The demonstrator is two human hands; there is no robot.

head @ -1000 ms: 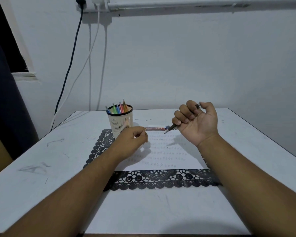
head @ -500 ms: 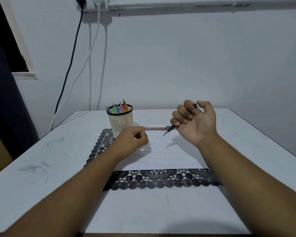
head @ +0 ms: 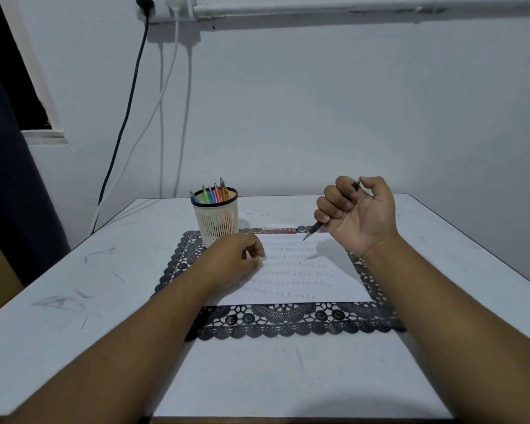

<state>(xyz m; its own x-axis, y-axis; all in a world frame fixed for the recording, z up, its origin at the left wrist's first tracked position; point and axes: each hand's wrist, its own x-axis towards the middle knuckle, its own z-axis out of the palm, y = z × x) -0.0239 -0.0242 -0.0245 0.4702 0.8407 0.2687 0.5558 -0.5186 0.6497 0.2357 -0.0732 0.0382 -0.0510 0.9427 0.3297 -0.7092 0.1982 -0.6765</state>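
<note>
My right hand (head: 357, 214) is raised over the far right of the paper with its palm turned toward me. It grips a dark mechanical pencil (head: 315, 228) in a fist, tip pointing down and left just above the sheet. My left hand (head: 234, 258) rests on the left part of the white paper (head: 306, 280), fingers curled, thumb against forefinger; nothing shows between them. A red lead case (head: 277, 230) lies flat at the paper's far edge, apart from both hands.
A white slotted pen cup (head: 216, 223) with several coloured pens stands behind my left hand. The paper lies on a black lace mat (head: 288, 322) on a white table (head: 74, 301). Cables hang down the wall at the back left.
My left hand let go of the red lead case's left end and drew back toward me onto the paper. The case stayed in place. My right hand rose slightly with the pencil.
</note>
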